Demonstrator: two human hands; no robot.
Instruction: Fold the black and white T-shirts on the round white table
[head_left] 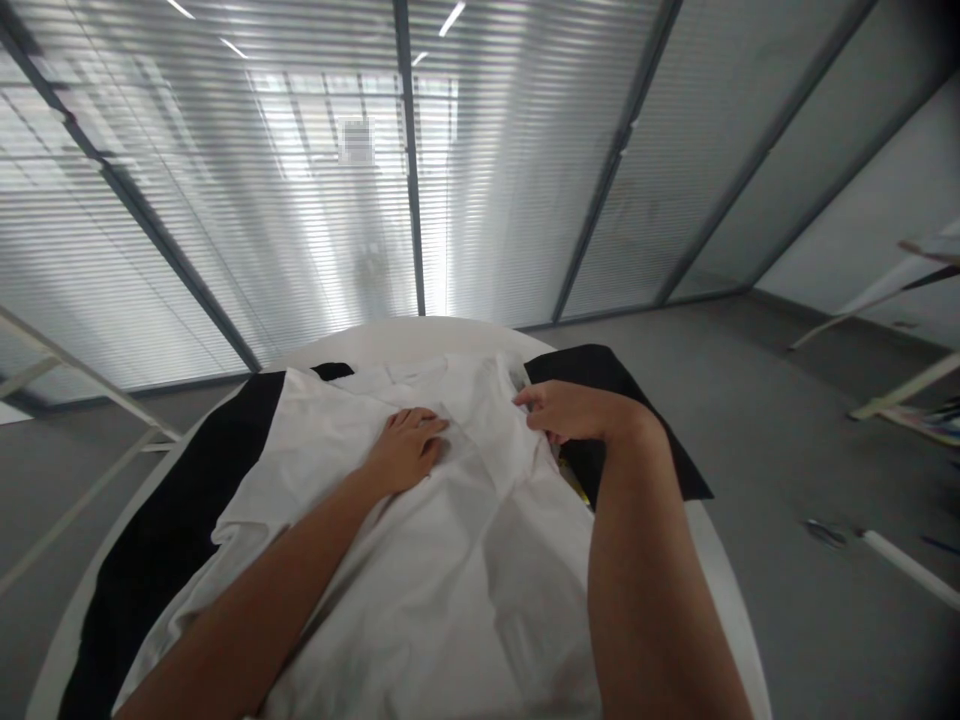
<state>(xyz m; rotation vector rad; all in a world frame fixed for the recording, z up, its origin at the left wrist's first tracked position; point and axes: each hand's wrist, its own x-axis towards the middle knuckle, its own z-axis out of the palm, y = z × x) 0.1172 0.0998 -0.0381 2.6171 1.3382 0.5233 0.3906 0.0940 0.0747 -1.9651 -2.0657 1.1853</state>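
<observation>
A white T-shirt (465, 560) lies spread and slightly wrinkled over the table, its neck end toward the far side. My left hand (407, 447) rests on the upper middle of the shirt, palm down with the fingers stretched out. At the shirt's upper right edge, my right hand (571, 410) has its fingers curled in and closed on the fabric; the fingertips are partly hidden. Black cloth (180, 520) shows from under the shirt on the left, and a black piece (637, 410) sticks out on the right, beneath my right wrist.
The round white table (420, 333) has its far rim near a glass wall with blinds (330, 230). A pale metal frame (90, 375) stands at the left. On the right are table legs (907, 385) and a white pole (911, 568) over the grey floor.
</observation>
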